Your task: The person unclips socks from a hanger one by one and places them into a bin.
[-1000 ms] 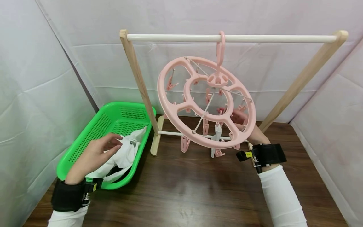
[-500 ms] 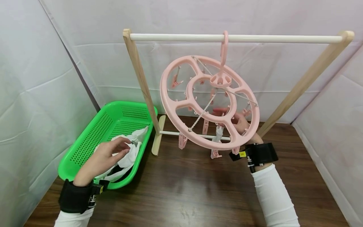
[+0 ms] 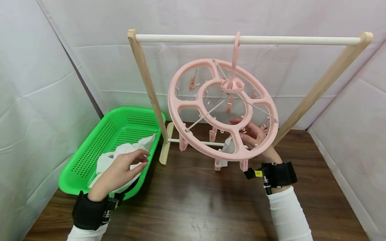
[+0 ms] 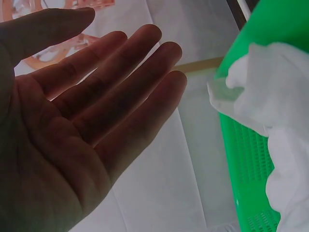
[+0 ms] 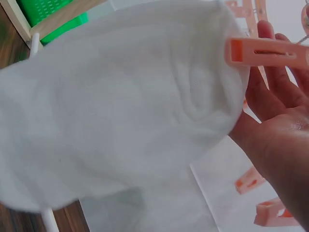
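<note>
A round pink clip hanger (image 3: 193, 103) with dangling clothespins hangs by its hook from a white rail. My right hand (image 3: 256, 135) is behind its right side, fingers loosely extended. Near that hand hangs a white, sock-like cloth (image 3: 227, 149). In the right wrist view a pink clothespin (image 5: 265, 52) grips the edge of this cloth, and part of my hand is hidden behind it. My left hand (image 3: 123, 170) hovers over a green basket (image 3: 81, 150), palm bare and fingers extended in the left wrist view. White cloths (image 3: 107, 160) lie in the basket beneath it.
The white rail (image 3: 286, 40) spans two wooden posts; the left post (image 3: 147, 80) stands right beside the basket. A lower white bar (image 3: 178, 141) runs behind the hanger. White fabric walls surround the dark wooden table (image 3: 187, 207).
The hanger has turned, its front edge swinging left and carrying the clipped white cloth left. My right hand has shifted slightly around it. My left hand has drifted right over the basket.
</note>
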